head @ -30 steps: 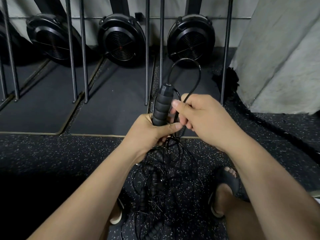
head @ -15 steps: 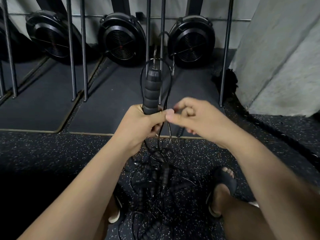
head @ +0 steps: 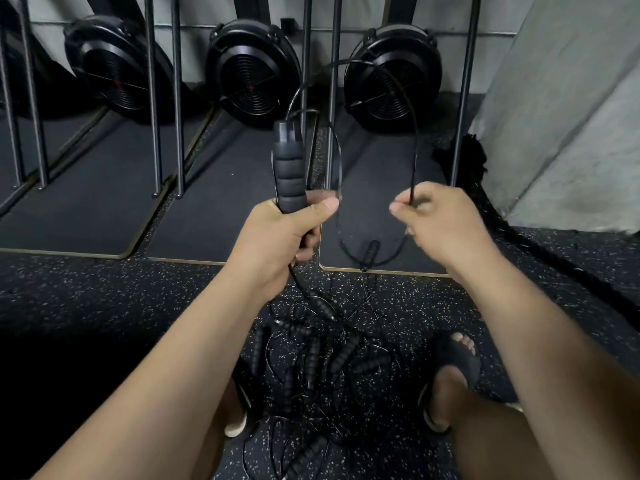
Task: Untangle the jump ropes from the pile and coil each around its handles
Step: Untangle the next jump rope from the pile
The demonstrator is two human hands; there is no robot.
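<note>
Black foam, ribbed in rings, covers the upright jump-rope handle (head: 290,171) that the curled fingers of the left hand (head: 277,237) clamp near its base, thumb laid across the front. Just to the right, the right hand (head: 440,223) pinches a thin black cord (head: 414,133) between thumb and forefinger. The cord rises from that pinch, arches over and comes down to the handle's cap. Half a second ago the two hands touched at the handle; now they stand apart, and the loop between them has opened wide. Below the gap, a second black handle (head: 371,252) dangles from a lower bight of cord. That spread suggests slack drawn clear for the next wrap around the handle, though no finished coil shows. On the speckled dark rubber floor (head: 104,306), between the person's sandalled feet, the tangled pile of black jump ropes (head: 318,358) lies largely unsorted, one strand running up into the left fist.
</note>
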